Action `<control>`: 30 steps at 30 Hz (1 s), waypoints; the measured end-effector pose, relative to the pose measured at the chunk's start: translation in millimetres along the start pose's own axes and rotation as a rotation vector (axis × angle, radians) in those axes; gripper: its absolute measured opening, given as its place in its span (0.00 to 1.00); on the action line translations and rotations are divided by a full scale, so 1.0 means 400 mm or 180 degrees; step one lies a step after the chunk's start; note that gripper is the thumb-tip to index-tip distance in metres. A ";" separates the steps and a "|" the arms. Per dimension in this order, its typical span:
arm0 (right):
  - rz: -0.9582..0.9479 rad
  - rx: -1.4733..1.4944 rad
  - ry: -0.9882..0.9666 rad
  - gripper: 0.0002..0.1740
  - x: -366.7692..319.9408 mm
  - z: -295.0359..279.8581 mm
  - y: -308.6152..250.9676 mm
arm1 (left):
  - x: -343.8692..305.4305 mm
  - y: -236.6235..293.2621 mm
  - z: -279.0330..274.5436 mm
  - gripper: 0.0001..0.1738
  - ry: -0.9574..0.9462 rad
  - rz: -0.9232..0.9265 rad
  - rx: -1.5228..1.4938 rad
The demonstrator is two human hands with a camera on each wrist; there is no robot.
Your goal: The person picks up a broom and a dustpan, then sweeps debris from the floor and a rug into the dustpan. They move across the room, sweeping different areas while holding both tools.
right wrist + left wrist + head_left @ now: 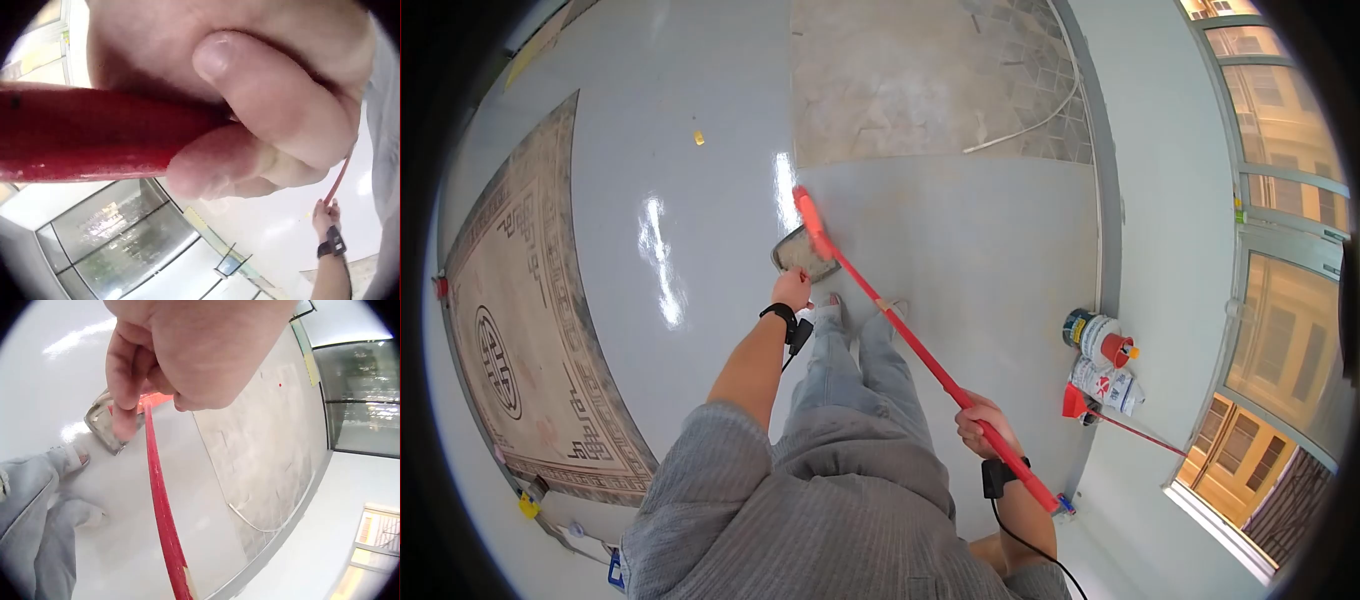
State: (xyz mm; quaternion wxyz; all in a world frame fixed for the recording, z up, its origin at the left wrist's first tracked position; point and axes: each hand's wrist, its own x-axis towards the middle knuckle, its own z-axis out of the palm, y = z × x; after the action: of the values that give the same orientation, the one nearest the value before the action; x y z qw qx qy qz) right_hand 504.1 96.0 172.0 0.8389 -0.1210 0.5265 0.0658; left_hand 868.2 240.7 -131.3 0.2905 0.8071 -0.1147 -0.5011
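Observation:
A red-handled paint roller (908,336) runs diagonally across the head view, its orange-red roller head (812,222) over the edge of a stained tray (800,252) on the floor. My right hand (988,425) grips the red pole (106,132) near its upper end, fingers wrapped round it. My left hand (793,288) hangs in front of the tray, fingers loosely bent with nothing seen in them. In the left wrist view that hand (187,356) partly covers the tray (103,428) and the roller head.
Glossy grey coating covers the floor (700,200), with a bare tiled patch (900,90) ahead and a patterned carpet-like area (540,330) at left. Paint buckets (1090,335) and a white bag (1105,385) stand by the right wall. A white cable (1020,132) lies on the tiles.

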 end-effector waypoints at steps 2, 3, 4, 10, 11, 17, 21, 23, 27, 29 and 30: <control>0.0110 0.0759 -0.0469 0.29 -0.011 -0.034 -0.004 | -0.001 0.005 -0.010 0.08 0.0040 -0.0012 -0.0034; 0.0132 0.0754 -0.0480 0.29 -0.021 -0.043 -0.007 | -0.006 0.001 -0.016 0.08 0.0050 -0.0033 -0.0066; 0.0059 0.0556 -0.0445 0.31 -0.038 -0.039 -0.016 | -0.010 0.000 -0.023 0.08 0.0063 -0.0043 -0.0063; -0.0535 -0.1357 0.0135 0.36 -0.064 0.051 -0.133 | -0.055 -0.020 -0.090 0.10 0.0281 -0.0337 -0.0080; -0.0513 -0.1371 0.0116 0.36 -0.039 0.062 -0.159 | -0.068 -0.021 -0.101 0.10 0.0346 -0.0376 -0.0116; -0.0774 -0.2392 0.0392 0.31 0.199 0.070 -0.223 | -0.108 -0.032 -0.130 0.12 0.0579 -0.0543 -0.0211; -0.0550 -0.2371 0.0399 0.23 0.236 0.062 -0.141 | -0.107 -0.051 -0.144 0.12 0.0573 -0.0622 -0.0045; -0.0521 -0.2689 0.0291 0.24 0.200 0.092 -0.076 | -0.112 -0.060 -0.151 0.13 0.0547 -0.0684 -0.0024; 0.0195 -0.1723 -0.0128 0.27 0.111 0.152 -0.070 | -0.095 -0.098 -0.147 0.13 0.0546 -0.0645 -0.0056; 0.0481 -0.1039 -0.0419 0.32 0.097 0.131 -0.061 | -0.093 -0.096 -0.146 0.13 0.0520 -0.0658 0.0005; 0.0448 -0.0681 -0.0379 0.33 0.093 0.112 -0.058 | -0.092 -0.098 -0.147 0.12 0.0481 -0.0681 0.0092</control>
State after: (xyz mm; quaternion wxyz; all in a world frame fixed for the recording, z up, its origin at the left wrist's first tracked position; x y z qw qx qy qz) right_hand 564.8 85.3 160.2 0.8443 -0.1684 0.4730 0.1873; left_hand 898.0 310.6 -107.6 0.2316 0.8542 -0.0130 -0.4653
